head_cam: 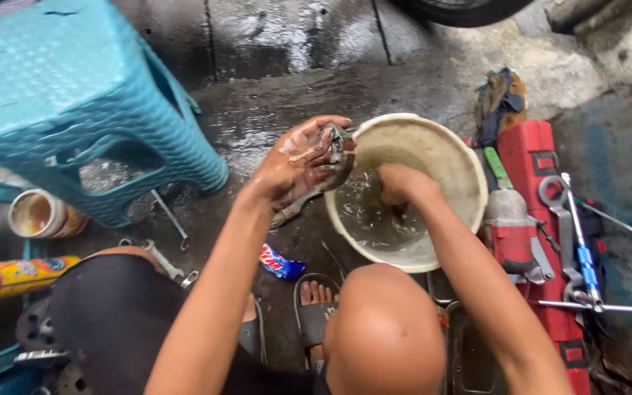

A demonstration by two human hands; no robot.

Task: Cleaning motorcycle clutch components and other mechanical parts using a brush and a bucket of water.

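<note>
1. Over the near-left rim of the cream plastic basin [453, 157], the left hand [294, 162] was closed round a dark, greasy metal part [340, 155], the fingers curled over its top and the palm smeared with pale soapy grime.
2. Inside the basin, the right hand [401, 184] reached down into the murky water [374, 219]; its fingers were folded under, and I could not tell whether they pinched anything or were simply bunched.
3. By my reading, the washing was under way rather than finished: the part was held at the rim, partly above the water, and looked dirty and wet, and the water had already gone cloudy.
4. What seemed left was the rest of the scrubbing and a rinse; nothing cleaned was visible set aside near the basin.
5. Left of the basin, on the wet concrete floor [272, 102], stood a turquoise plastic stool [74, 95], with a spanner [172, 219] just below it.
6. Near the basin's lower-left edge lay a small blue and red sachet [281, 263].
7. Right of the basin rested a red tool case [532, 161] with wrenches [561, 219] on it.
</note>
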